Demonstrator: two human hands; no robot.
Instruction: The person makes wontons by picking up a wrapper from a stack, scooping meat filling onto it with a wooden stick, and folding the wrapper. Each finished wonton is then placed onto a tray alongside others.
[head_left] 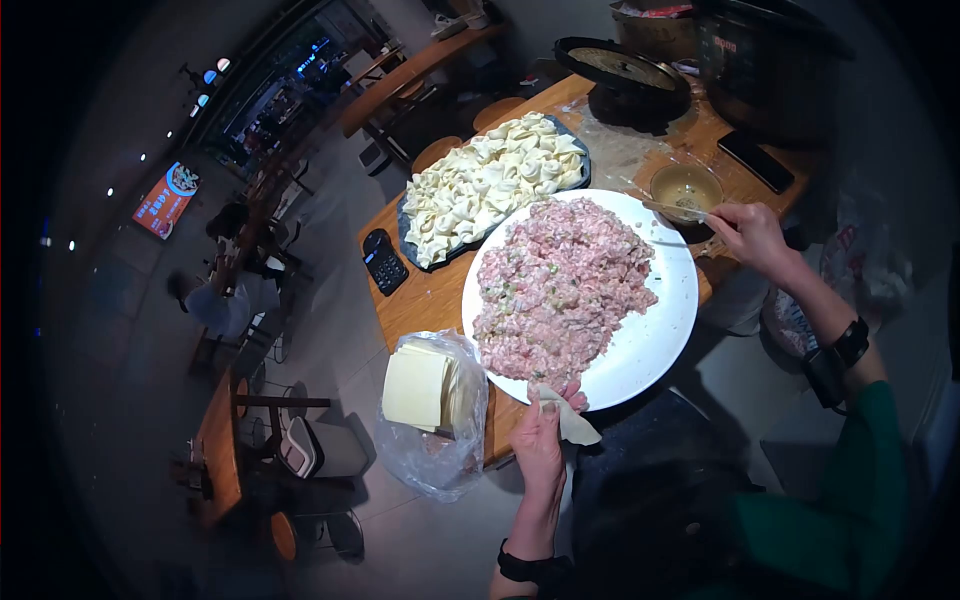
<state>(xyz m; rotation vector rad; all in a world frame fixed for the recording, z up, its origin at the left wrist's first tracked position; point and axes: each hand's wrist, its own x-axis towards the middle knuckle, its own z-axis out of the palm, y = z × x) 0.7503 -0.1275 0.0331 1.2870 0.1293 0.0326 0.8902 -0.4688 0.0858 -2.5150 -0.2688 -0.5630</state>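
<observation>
Closest to the camera, wears dark clothing [650,510] and, on the right arm, a green sleeve [860,455], with a black band [851,343] on each wrist; pinches a thin flat tool [675,211] between the fingers [722,221] of the right hand [755,238], pressed close together; holds it slanting across the near rim of a small round bowl [690,185], toward the edge of a white plate [665,320]; cannot tell if touching the rim; with the left hand [540,455], pinches a pale wrapper [576,424] between thumb and fingers, at the front edge of the plate, with one corner drooping to the right; has in front, on a wooden worktop [392,318], the plate, heaped with pink minced filling [565,285] flecked with green, bare along the right; behind the plate and just beside it, has a dark tray [408,247] piled with folded dumplings [495,180]; left of the tray, a dark keypad device [385,265]; left of the plate, a clear plastic bag [435,475] around a stack of square wrappers [413,388], drooping over the worktop's edge; beyond the bowl, to the right, a black phone [756,162] lying flat; farther back, a dark round lid [620,65] and a large black cooker [760,70] with a red display; past the worktop, on a dim floor [390,530], round stools [435,154]; at far left, an orange lit sign [167,200].
</observation>
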